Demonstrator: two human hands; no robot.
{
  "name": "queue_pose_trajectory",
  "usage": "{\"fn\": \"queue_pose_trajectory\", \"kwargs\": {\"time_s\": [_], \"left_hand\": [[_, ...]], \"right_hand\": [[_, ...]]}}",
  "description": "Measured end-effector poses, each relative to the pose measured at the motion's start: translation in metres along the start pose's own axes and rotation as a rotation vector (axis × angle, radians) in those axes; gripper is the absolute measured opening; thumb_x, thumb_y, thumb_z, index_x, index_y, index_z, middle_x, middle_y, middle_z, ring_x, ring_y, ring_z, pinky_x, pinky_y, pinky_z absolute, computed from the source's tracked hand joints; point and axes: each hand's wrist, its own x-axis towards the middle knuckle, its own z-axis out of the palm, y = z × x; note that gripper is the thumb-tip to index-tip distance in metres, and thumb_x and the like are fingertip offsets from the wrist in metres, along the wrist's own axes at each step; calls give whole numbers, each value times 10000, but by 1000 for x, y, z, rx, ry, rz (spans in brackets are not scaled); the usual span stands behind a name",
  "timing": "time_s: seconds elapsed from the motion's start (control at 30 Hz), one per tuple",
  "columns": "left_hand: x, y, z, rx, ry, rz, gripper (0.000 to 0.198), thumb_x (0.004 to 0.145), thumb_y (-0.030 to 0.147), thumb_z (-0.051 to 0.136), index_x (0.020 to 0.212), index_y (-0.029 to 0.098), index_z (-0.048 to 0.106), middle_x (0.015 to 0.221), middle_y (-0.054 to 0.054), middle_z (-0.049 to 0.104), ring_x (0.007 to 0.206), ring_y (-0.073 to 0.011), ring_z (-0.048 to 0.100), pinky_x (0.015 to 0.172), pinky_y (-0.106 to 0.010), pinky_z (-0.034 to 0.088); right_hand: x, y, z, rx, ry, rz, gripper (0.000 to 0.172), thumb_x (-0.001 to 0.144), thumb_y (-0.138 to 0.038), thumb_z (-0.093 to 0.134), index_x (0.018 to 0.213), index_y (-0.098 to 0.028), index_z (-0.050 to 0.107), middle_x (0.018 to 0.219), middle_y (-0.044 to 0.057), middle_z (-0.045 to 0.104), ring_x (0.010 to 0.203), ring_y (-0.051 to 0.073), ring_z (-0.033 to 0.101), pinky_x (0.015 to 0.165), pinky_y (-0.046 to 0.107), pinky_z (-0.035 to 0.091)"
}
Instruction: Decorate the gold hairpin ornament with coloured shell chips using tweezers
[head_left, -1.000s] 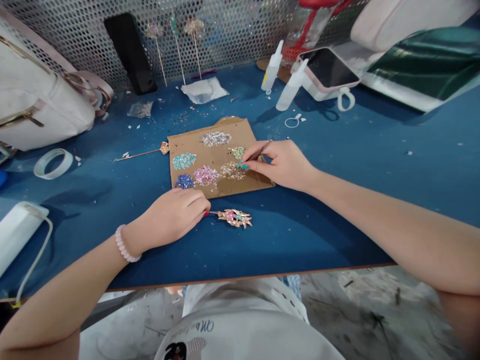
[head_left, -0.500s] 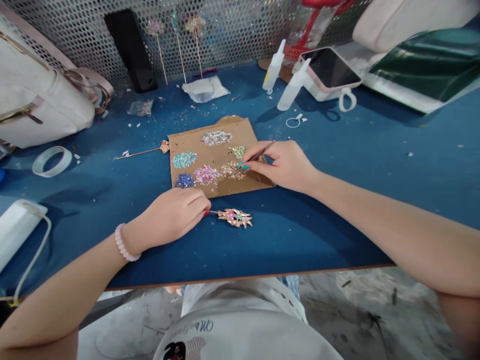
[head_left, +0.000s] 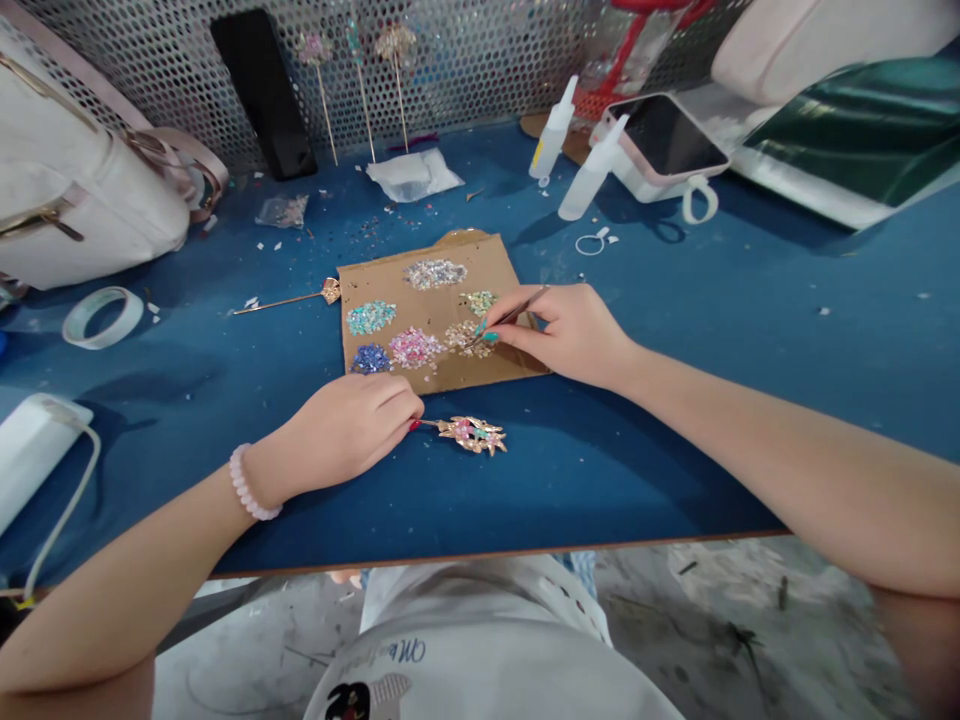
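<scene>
My left hand [head_left: 356, 425] is closed around the stick of a gold hairpin [head_left: 472, 434], whose leafy head carries pink and green bits and lies over the blue table. In my right hand [head_left: 566, 332] is a pair of tweezers [head_left: 523, 306], pinched between thumb and fingers. Their tips touch the champagne-coloured pile of sequins [head_left: 463, 337]; whether they grip one is too small to tell. That pile sits on a cardboard sheet [head_left: 450, 382] beside pink sequins [head_left: 415, 347], blue sequins [head_left: 371, 358], turquoise sequins [head_left: 371, 317], silver sequins [head_left: 435, 273] and green sequins [head_left: 478, 302].
Another gold hairpin [head_left: 289, 301] lies left of the cardboard. Two glue bottles [head_left: 594, 170], a pink-edged device [head_left: 667, 140] and a green packet [head_left: 840, 135] stand behind to the right. A tape roll [head_left: 103, 318], white bag [head_left: 82, 180] and black phone [head_left: 264, 95] are at left.
Both hands stay almost where they were, with the tweezer tips still at the champagne pile. The whole view has shifted slightly.
</scene>
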Motion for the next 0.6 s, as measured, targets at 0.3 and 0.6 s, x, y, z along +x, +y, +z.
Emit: {"fn": "queue_pose_trajectory", "kwargs": {"time_s": [0.3,0.6], "left_hand": [[0,1,0,-4,0,-3,313,1016,229,288,909,140,568,863,-56,617,765,-170,588,680,-287,458],[0,1,0,-3,-11,-5,316,1017,232,288,911,143,572,868,-57,618,774,-168,585,685,-284,459]], "right_hand": [[-1,-1,1,-18,0,0,151,841,-284,570,798,-218,699,809,14,737,706,158,689,650,279,546],[-3,-3,2,-36,0,9,141,823,-232,569,802,-209,706,814,17,740,647,145,668,609,265,527]]}}
